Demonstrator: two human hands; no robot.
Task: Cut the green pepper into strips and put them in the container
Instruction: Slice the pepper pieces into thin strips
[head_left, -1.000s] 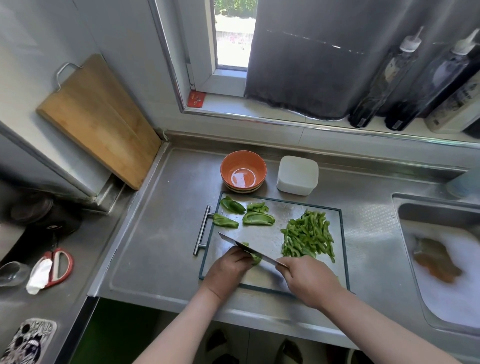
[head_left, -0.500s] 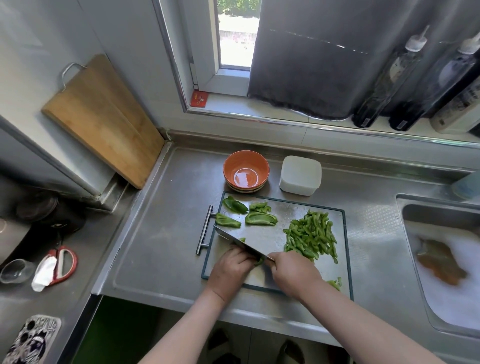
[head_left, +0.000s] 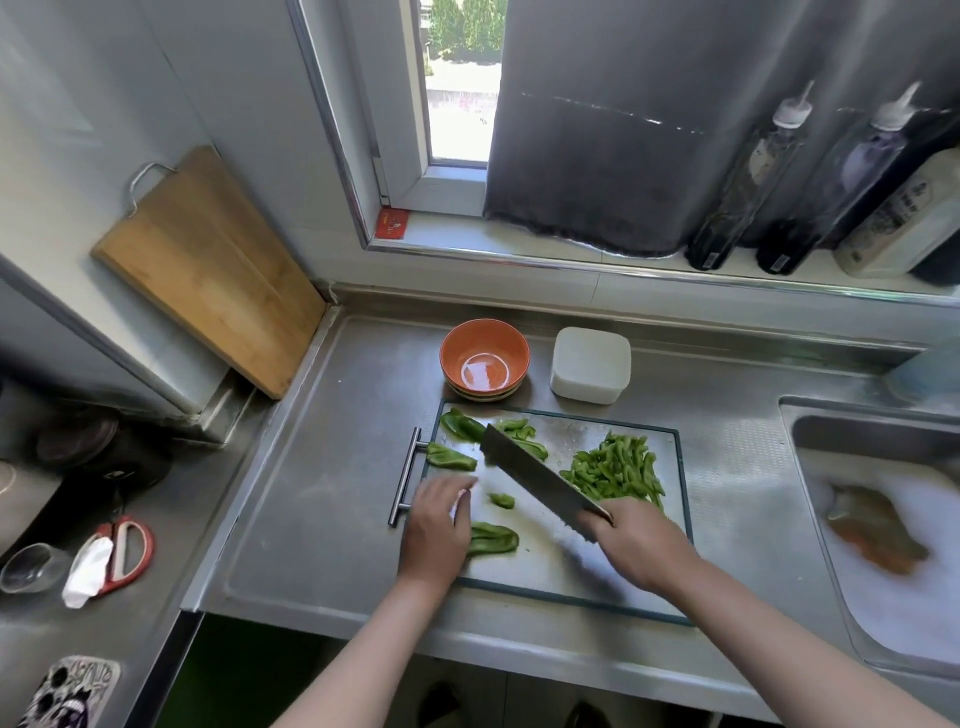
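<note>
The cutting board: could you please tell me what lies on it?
A pile of pepper strips lies at right, uncut pepper pieces at the back left, another piece beside the left hand. The knife, held by the right hand, and both hands cover parts of the board.

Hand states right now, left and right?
Left hand: open, fingers flat on the cutting board beside a pepper piece.
Right hand: gripping the knife.

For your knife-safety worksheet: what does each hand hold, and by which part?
Right hand grips the cleaver at its handle end; left hand holds nothing.
</note>
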